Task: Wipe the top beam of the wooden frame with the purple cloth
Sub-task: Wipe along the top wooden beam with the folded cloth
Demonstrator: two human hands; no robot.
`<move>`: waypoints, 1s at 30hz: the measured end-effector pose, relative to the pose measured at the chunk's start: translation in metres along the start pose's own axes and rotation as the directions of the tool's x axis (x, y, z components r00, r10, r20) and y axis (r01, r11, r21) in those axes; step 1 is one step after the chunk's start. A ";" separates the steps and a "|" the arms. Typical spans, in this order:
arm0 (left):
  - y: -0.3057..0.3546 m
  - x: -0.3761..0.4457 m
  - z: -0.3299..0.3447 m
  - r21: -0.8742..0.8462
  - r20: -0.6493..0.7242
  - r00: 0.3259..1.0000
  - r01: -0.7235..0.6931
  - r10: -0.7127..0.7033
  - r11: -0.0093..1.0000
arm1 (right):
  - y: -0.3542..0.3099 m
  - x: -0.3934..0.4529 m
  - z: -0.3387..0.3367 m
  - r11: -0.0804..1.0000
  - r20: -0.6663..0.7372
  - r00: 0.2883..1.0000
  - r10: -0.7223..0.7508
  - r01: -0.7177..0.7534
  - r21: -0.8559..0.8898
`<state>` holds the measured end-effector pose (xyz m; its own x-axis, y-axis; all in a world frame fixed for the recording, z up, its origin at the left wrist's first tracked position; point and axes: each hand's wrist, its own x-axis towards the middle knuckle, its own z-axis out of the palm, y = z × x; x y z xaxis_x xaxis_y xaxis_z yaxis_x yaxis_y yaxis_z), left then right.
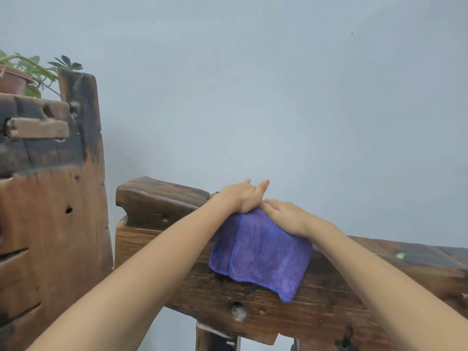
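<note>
While both hands press the purple cloth (258,249) at centre frame, we wipe the top beam (162,196).
Our left hand (240,198) grips the cloth's top edge; our right hand (283,215) lies flat-fingered on it. We should keep even pressure, stroking lengthwise.

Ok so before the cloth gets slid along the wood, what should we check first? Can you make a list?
1. Purple cloth lies on the top beam: ok, it is draped over the top and hangs down the front face.
2. Left hand on the cloth: ok, it rests at the cloth's upper edge.
3. Right hand on the cloth: ok, its fingers lie flat on top.
4. Bare beam to wipe on both sides: ok, wood shows left and right of the cloth.
5. Plant pot out of the way: ok, it stands on the taller post at far left.
6. Dust on the beam: cannot tell.
</note>
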<state>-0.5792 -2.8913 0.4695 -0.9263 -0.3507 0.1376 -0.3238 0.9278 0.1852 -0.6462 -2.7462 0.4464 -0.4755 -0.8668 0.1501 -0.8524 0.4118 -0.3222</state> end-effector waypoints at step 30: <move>0.019 -0.070 0.014 0.039 -0.006 0.953 -0.303 0.303 0.952 | -0.005 -0.034 0.020 0.990 -0.080 0.996 0.028 -0.039 -0.134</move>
<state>-0.5231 -2.8470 0.4493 -0.9797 -0.0538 0.1929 -0.0355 0.9946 0.0972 -0.6211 -2.7240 0.4244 -0.5151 -0.8296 0.2153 -0.8548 0.4790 -0.1996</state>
